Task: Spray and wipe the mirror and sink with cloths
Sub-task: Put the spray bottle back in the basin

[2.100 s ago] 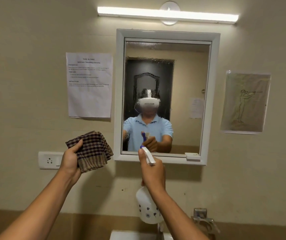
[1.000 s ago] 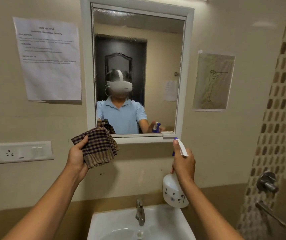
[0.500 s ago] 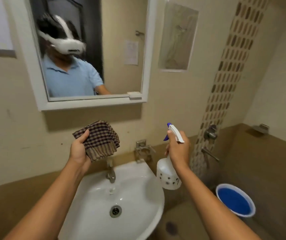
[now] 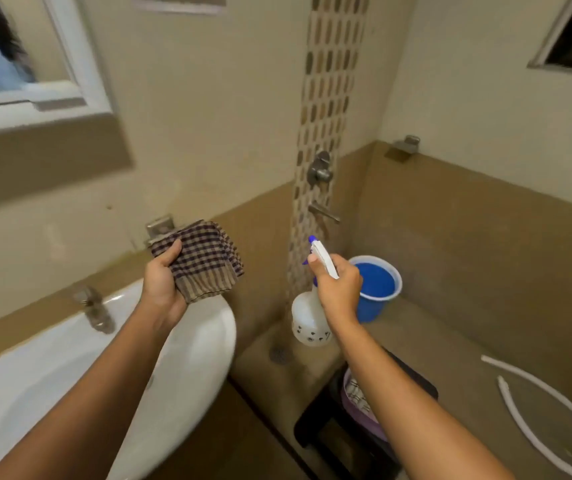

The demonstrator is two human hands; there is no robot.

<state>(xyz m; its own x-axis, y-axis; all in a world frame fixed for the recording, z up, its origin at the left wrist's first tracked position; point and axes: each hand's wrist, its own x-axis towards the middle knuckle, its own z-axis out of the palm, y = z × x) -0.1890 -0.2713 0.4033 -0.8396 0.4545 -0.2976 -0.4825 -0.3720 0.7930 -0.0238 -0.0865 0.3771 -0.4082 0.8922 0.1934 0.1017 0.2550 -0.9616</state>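
Cloth: we see a checked brown-and-dark cloth [image 4: 204, 263], folded, held up in the air above the right end of the sink, in front of the wall.
Left hand: our left hand [image 4: 163, 284] grips the cloth's left edge, thumb on top, fingers curled beneath.
Spray bottle: white bottle [image 4: 308, 320] with a white-and-blue trigger head, held upright in mid-air right of the sink, in front of the bucket.
Right hand: our right hand [image 4: 338, 289] is wrapped round the bottle's neck, forefinger at the trigger.
Sink: white basin [image 4: 204, 341] at lower left, tap [image 4: 95, 311] at its back edge; blurred.
Mirror: only the white-framed lower right corner of the mirror [image 4: 80, 74] shows, upper left, with a blue sleeve reflected.
Bucket: blue bucket [image 4: 376, 289] on the floor near the corner, below the wall tap [image 4: 321, 168] on the mosaic strip.
Stool: dark stool [image 4: 315, 431] under our right forearm; what lies on it we cannot tell.
Hose: white hose [image 4: 537, 407] curved on the floor at far right.
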